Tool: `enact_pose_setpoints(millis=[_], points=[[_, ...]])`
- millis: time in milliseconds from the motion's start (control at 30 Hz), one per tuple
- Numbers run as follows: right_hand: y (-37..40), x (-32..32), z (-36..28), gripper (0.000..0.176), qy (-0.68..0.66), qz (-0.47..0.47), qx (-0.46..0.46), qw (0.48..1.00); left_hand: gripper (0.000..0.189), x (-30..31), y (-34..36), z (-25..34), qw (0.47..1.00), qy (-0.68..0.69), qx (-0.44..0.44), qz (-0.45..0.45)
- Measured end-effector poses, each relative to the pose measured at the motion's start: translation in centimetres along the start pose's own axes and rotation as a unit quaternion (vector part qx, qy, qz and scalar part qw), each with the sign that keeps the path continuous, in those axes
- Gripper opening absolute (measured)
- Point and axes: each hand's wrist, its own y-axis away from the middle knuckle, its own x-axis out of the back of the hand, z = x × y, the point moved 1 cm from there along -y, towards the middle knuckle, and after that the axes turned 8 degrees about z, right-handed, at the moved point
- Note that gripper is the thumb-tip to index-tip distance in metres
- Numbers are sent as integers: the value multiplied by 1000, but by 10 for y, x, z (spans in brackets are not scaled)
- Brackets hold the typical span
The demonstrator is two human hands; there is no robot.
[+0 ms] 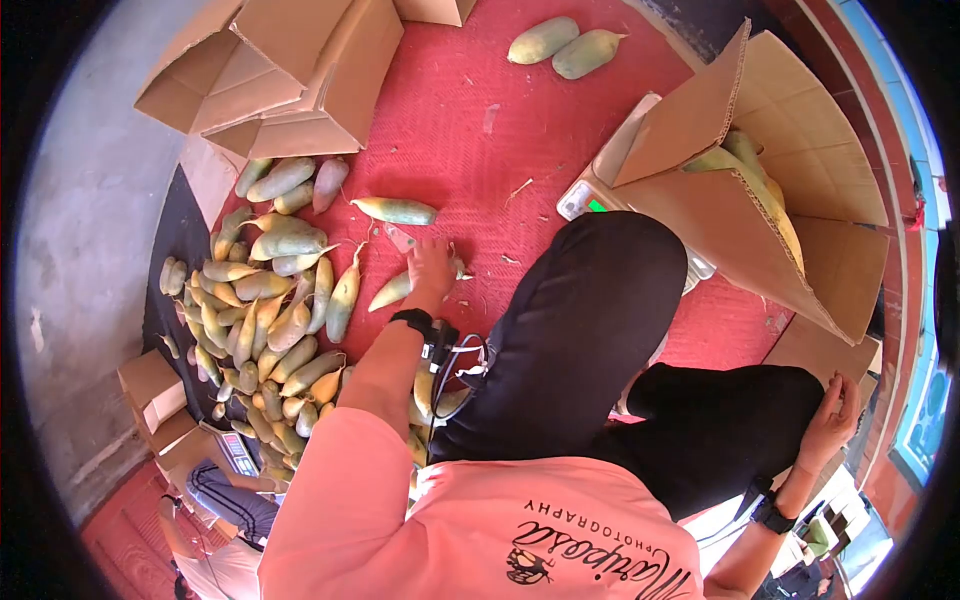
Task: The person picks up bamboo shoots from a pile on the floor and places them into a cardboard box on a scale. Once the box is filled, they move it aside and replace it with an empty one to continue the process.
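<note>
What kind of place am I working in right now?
Probably a fruit sorting and packing spot, set up on the floor: a heap of green-yellow fruit, mangoes by the look, on a red mat, open cardboard boxes, and a weighing scale by a box holding fruit.

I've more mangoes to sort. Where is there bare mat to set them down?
The red mat is bare between the empty cartons, the two mangoes at the top and the filled carton. Left of the left hand the mango pile crowds it.
</note>
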Motion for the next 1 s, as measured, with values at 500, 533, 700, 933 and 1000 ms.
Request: enact_pose_setpoints(millis=[500,533,700,933,1000], points=[[-3,4,-8,8,-28,-10,-68,997,37,4,-66,-32,976,-184,-96,62],[-4,3,-10,7,-43,-13,-66,997,34,5,-61,-35,966,-231,-103,51],[-14,2,-22,2,-41,2,-32,999,31,9,-46,-46,967,-205,-144,48],[-22,2,-35,3,-44,12,-31,998,39,59,-69,-62,995,-24,51,77],[-24,3,-37,4,-50,17,-42,998,35,66,-68,-87,949,153,38,271]])
